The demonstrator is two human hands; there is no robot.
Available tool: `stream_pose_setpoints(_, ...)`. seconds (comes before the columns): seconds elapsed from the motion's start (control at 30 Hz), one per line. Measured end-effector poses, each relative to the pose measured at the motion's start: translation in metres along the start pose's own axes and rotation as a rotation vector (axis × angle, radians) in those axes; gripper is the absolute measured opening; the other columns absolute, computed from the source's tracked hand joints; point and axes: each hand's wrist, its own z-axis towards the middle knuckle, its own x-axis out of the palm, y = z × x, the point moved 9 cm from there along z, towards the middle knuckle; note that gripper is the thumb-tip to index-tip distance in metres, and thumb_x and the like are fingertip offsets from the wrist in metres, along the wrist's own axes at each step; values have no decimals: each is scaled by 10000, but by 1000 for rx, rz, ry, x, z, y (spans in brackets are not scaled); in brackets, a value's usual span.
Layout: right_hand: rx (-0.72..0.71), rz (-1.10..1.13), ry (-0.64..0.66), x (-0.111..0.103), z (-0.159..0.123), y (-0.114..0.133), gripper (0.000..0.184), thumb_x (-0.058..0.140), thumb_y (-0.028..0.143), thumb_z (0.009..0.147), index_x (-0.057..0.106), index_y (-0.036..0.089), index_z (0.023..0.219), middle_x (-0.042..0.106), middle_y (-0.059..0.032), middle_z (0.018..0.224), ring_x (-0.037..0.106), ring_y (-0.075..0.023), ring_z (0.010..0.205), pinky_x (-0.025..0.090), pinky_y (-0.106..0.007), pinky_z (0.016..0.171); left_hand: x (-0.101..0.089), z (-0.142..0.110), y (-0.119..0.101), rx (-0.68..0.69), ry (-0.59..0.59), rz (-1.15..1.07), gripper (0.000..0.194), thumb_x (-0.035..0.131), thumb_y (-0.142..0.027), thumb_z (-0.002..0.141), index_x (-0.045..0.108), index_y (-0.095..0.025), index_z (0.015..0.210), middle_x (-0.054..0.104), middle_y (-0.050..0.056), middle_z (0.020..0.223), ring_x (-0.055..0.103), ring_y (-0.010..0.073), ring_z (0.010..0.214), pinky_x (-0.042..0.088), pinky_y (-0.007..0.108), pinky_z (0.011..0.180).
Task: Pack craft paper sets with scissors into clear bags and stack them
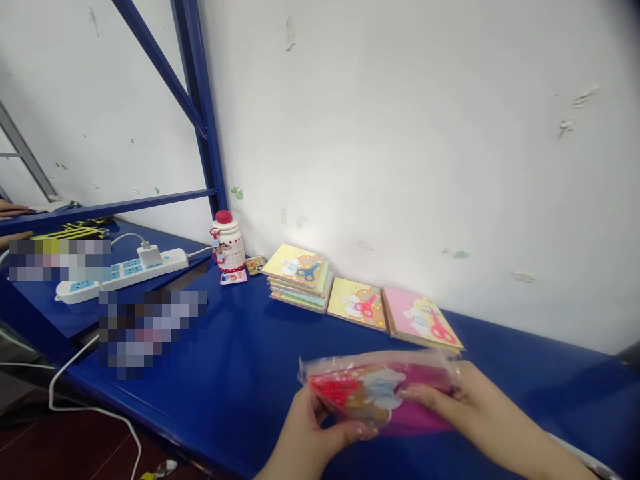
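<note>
Head view: my left hand (313,423) and right hand (463,400) grip, with fingers (423,398) closed on its two sides, a plastic-wrapped pink craft book (380,393). It is held over the blue desk (225,380), just before a yellow book (357,303) and a pink book (423,317).

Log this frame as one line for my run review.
left hand and right hand: both hold plastic-wrapped scissors-print booklet | nearby: stacked scissors-print booklets on blue shelf
</note>
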Motion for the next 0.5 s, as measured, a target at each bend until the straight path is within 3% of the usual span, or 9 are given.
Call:
stream_pose_setpoints(0.07,42,124,15,11,5,-5,325,575,441,842,693,236,1064,738,-27,947,673,-257,893,535,-325,802,-3,1,6,-38,-110,-93,377,850,-267,520,682,-126,827,748,100,842,698,272,799,545,349,755)
stream_pose_setpoints(0.2,91,222,-6,29,9,-31,356,583,484,824,718,191,974,744,-53,909,674,-284,899,537,-344,804,-20,-3,1,-20,-302,-124,347,856,-255,501,671,-131,768,746,61,705,696,216,652,543,256,599)
stream_pose_setpoints(0.27,45,244,-95,30,6,-44,417,571,453,843,619,205,1175,711,-74,1062,648,-287,996,528,-370,852,-22,-4,-2,-18,-320,-97,320,855,-240,491,688,-129,740,744,56,680,695,213,645,546,247,601)
stream_pose_setpoints(0.3,-2,235,-195,26,2,-49,513,560,418,861,471,227,1328,642,-87,1205,602,-279,1088,514,-381,886,-22,-5,-2,-15,-322,-85,308,852,-235,489,697,-129,734,745,56,680,695,214,648,549,249,612)
stream_pose_setpoints(0.37,-143,67,-488,12,-19,-51,752,546,327,885,86,247,1473,381,-113,1446,428,-258,1264,476,-392,939,-21,-6,-3,-1,-337,-70,290,845,-229,487,713,-137,727,746,51,679,692,209,648,551,249,629)
stream_pose_setpoints(0.4,-224,-121,-634,9,-34,-47,802,553,271,883,15,228,1475,273,-116,1492,333,-253,1314,461,-384,956,-21,-6,-2,4,-348,-64,276,840,-231,491,718,-142,723,745,46,676,689,203,643,550,245,628)
stream_pose_setpoints(0.43,-348,-331,-722,15,-48,-36,822,572,226,870,17,203,1475,209,-111,1508,245,-256,1344,443,-382,976,-21,-6,-2,5,-353,-58,263,836,-233,495,721,-146,715,744,42,672,686,198,638,547,239,625)
stream_pose_setpoints(0.5,-583,-628,-730,42,-66,-18,728,583,169,862,172,252,1457,307,-25,1475,208,-226,1354,385,-374,1033,-18,-6,-1,-1,-327,-42,260,840,-226,485,726,-151,707,746,40,681,686,195,652,540,226,634)
